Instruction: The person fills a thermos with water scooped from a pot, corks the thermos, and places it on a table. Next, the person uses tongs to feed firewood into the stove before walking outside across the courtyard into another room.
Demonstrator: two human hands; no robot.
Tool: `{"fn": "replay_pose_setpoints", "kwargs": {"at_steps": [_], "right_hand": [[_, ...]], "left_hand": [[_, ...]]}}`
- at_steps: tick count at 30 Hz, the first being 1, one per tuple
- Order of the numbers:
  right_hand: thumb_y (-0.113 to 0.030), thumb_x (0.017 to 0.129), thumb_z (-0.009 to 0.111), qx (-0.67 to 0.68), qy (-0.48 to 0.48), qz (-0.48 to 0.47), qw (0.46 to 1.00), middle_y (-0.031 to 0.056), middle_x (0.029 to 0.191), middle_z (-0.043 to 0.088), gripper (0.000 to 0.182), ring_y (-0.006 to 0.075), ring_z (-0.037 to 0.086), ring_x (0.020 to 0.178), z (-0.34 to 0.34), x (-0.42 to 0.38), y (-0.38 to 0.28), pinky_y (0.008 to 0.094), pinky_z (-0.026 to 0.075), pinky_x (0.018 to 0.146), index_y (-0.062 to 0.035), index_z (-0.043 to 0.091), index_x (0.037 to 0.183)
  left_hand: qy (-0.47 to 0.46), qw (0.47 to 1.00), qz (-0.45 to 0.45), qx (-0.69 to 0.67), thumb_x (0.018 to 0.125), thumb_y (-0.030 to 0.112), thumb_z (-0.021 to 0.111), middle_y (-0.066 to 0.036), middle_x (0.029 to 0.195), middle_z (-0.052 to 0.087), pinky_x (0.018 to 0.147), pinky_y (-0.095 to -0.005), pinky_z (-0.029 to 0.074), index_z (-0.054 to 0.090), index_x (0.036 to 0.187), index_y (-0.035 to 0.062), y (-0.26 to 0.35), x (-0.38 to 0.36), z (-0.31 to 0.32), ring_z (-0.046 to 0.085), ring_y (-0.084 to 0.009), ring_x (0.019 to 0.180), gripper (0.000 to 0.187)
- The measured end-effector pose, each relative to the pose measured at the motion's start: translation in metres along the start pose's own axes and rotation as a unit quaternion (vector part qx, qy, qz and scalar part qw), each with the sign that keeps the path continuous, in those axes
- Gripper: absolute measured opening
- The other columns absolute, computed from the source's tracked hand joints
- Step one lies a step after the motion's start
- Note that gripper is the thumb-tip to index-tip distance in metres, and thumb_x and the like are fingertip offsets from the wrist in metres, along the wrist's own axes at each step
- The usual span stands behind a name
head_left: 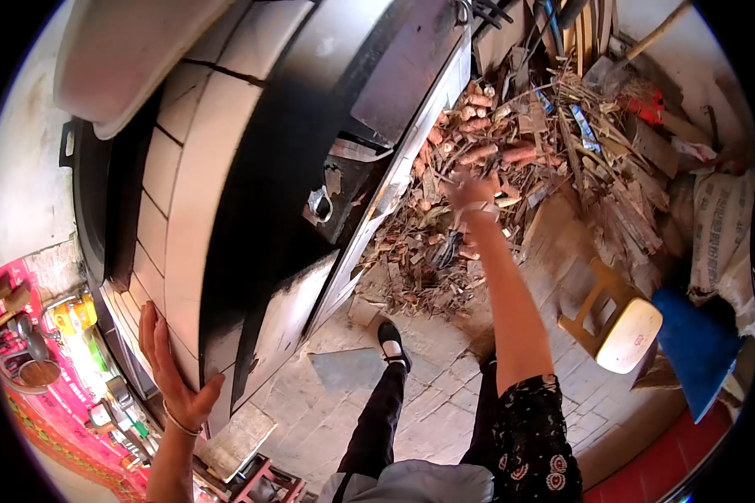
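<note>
My left hand point(174, 369) lies with its fingers stretched along the white-tiled edge of a stove point(195, 251). Nothing is in it. Out in front, my right hand point(470, 194) reaches over a heap of corn cobs point(478, 154), wood chips and sticks point(419, 277). Motion smears its fingers, so I cannot make out whether they grip anything. A bracelet point(481, 208) circles that wrist. On the stove's dark front, a metal ring-shaped piece point(320, 205) sits by an opening.
A yellow stool point(617, 327) stands right of my right arm, beside a blue sheet-like object point(698, 348). Printed sacks point(721, 235) lean at the far right. At left, bottles and bowls crowd a red-covered surface point(50, 411). A grey flat piece point(346, 370) lies by my foot.
</note>
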State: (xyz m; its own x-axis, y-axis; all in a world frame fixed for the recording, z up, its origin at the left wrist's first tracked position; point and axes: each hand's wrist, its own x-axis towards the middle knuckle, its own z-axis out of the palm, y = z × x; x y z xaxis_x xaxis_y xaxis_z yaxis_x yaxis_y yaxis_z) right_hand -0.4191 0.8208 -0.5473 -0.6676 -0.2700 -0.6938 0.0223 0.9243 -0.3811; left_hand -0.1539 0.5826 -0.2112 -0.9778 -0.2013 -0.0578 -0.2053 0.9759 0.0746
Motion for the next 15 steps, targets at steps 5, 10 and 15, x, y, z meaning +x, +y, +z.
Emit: {"fn": "replay_pose_setpoints", "kwargs": {"at_steps": [5, 10, 15], "right_hand": [[-0.019, 0.07, 0.066, 0.283, 0.355, -0.252, 0.855, 0.0254, 0.108, 0.053, 0.062, 0.0387, 0.053, 0.097, -0.16, 0.044, -0.052, 0.0384, 0.043, 0.083, -0.0044, 0.04, 0.124], [-0.026, 0.069, 0.067, 0.122, 0.289, -0.187, 0.931, 0.0231, 0.116, 0.05, 0.068, 0.0371, 0.048, 0.108, -0.2, 0.037, -0.076, 0.0367, 0.039, 0.091, -0.006, 0.037, 0.126], [-0.022, 0.069, 0.07, 0.07, 0.222, -0.144, 0.962, 0.0199, 0.115, 0.051, 0.07, 0.0342, 0.05, 0.106, -0.147, -0.021, -0.097, 0.0378, 0.041, 0.09, -0.0083, 0.034, 0.127]], "left_hand": [[0.005, 1.0, 0.011, -0.012, 0.058, 0.031, 0.064, -0.022, 0.136, 0.026, 0.102, -0.0482, 0.016, 0.03, 0.129, 0.0019, -0.002, 0.003, -0.004, 0.022, -0.0407, 0.125, 0.084], [0.011, 1.0, -0.008, -0.021, 0.056, 0.027, 0.065, -0.023, 0.134, 0.03, 0.1, -0.0474, 0.018, 0.037, 0.124, 0.0007, -0.003, 0.001, -0.011, 0.023, -0.0413, 0.125, 0.079], [0.005, 1.0, -0.013, -0.019, 0.062, 0.034, 0.063, -0.021, 0.133, 0.031, 0.101, -0.0453, 0.018, 0.038, 0.123, -0.0008, -0.001, 0.003, -0.023, 0.024, -0.0394, 0.125, 0.075]]}}
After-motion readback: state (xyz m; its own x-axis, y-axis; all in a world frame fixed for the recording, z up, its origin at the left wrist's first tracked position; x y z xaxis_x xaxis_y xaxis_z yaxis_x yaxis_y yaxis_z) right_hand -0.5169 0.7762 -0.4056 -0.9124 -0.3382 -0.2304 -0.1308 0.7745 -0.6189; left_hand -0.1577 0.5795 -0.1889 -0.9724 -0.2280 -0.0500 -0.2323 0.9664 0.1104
